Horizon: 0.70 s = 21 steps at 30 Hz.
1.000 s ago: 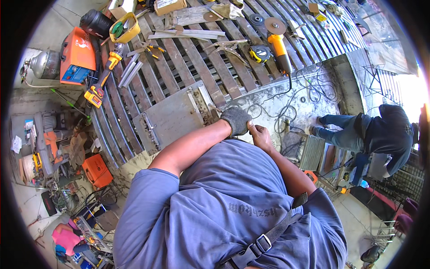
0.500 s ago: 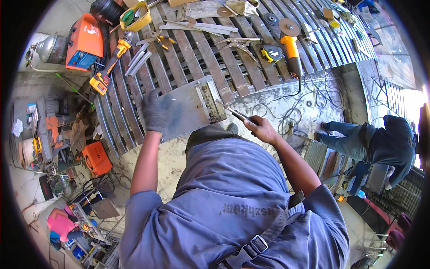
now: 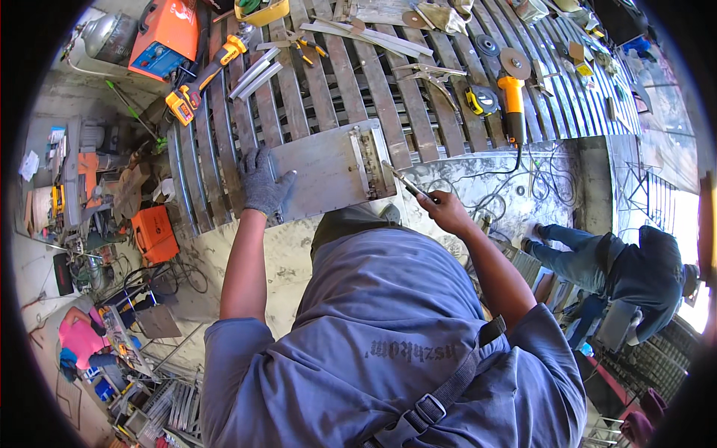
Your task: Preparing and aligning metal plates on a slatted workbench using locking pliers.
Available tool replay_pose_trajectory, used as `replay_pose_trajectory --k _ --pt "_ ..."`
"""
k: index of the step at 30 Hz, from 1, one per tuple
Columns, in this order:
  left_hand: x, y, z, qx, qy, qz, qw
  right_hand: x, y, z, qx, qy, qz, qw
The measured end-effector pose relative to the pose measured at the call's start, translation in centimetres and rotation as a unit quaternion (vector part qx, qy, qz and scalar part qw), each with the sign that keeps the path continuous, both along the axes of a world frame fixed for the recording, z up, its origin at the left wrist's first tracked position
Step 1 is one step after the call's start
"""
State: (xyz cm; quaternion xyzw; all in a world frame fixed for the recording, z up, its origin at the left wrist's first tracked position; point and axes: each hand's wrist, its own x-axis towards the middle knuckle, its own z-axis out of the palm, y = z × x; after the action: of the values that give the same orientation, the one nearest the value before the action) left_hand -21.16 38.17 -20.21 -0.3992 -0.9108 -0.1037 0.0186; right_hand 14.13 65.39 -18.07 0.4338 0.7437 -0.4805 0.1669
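The left hand (image 3: 263, 181), in a dark grey glove, lies on the left end of a flat metal panel (image 3: 317, 170); half a second ago it was a blur over that same end, and a second ago both hands were together in front of the body. Its fingers are spread over the surface with the thumb out to the right, pressing or resting rather than gripping. The bare right hand (image 3: 447, 212) has its fingers closed around a thin tool (image 3: 405, 181), which points far and left toward the panel's right edge. Whether the tip touches the metal cannot be told at this size.

The panel lies on the near edge of the slatted bench (image 3: 397, 145), just beyond the person's body, with a rough, stained strip (image 3: 367, 160) along its right end. With one hand settled and the tool brought up to that end, the panel seems steadied and the right edge looks like the place being worked.

Farther off on the bench, an orange angle grinder (image 3: 513, 97) and a tape measure (image 3: 482, 101) lie to the right, a locking clamp (image 3: 433, 73) left of them, and pliers (image 3: 306, 46) farther left; both hands are well apart from these.
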Motion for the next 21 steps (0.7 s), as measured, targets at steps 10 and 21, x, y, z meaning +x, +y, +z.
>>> replay_pose_trajectory --k 10,21 --pt "7.3 10.2 3.2 0.136 -0.124 -0.229 0.956 0.2 0.5 -0.2 0.006 0.019 -0.005 1.0" --pt "7.0 15.5 0.3 0.106 -0.168 -0.235 0.951 -0.1 0.6 2.2 0.033 0.032 0.02 0.999"
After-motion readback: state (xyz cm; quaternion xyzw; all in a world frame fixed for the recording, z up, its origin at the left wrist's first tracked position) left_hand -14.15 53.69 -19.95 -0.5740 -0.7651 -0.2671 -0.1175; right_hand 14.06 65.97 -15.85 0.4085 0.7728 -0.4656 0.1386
